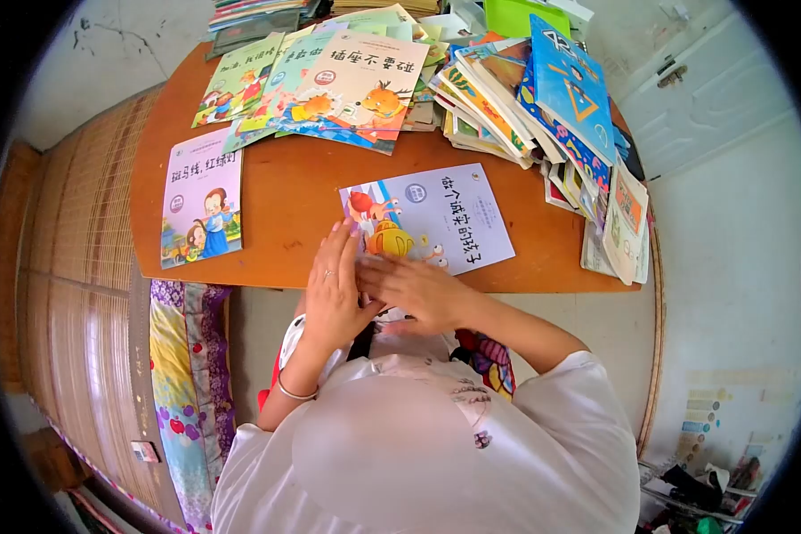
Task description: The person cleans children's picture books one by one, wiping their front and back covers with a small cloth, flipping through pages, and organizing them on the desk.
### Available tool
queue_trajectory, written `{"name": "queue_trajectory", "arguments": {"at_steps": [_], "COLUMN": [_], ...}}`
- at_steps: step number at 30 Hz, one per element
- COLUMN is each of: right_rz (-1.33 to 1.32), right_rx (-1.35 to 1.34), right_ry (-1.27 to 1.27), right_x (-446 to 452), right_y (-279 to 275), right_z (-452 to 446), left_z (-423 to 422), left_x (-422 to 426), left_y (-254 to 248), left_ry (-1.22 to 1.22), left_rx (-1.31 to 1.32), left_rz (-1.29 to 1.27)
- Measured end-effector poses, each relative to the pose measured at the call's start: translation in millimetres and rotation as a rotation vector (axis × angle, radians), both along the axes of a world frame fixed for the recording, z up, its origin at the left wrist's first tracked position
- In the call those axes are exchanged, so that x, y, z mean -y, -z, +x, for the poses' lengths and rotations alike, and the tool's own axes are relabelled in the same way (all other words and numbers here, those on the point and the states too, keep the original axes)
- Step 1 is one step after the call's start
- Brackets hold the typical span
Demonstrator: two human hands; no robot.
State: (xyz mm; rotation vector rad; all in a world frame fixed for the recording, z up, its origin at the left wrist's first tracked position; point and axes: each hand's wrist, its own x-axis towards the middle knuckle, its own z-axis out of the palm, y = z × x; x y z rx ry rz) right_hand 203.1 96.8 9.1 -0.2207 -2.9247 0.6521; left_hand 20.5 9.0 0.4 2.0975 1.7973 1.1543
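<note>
A lilac picture book [449, 214] with cartoon snails on its cover lies turned sideways near the table's front edge. My left hand [334, 285], with a ring and a bracelet on the wrist, has its fingers stretched out at the book's lower left corner. Across from it, my right hand [418, 289] reaches left with extended fingers that meet or overlap my left hand. Both hands cover part of the book's lower edge; whether they press on it I cannot tell. Neither holds anything that I can see.
A second lilac picture book [203, 200] lies at the table's left. Several picture books [356, 84] fan out at the back. A leaning heap of books, topped by a blue book [574, 84], stands at the right of the orange-brown table [280, 240]. A patterned cloth [187, 383] hangs below left.
</note>
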Motion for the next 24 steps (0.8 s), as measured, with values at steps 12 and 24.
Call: {"name": "queue_trajectory", "arguments": {"at_steps": [12, 24], "right_rz": [0.129, 0.116], "right_rx": [0.130, -0.153], "right_ry": [0.499, 0.520], "right_x": [7.5, 41.7], "right_y": [3.8, 12.6], "right_z": [97.2, -11.8], "left_z": [-1.9, -2.2], "left_x": [0.6, -2.0], "left_y": [-1.0, 10.8], "left_ry": [0.065, 0.001], "left_rx": [-0.294, -0.303], "left_rz": [-0.155, -0.088]}}
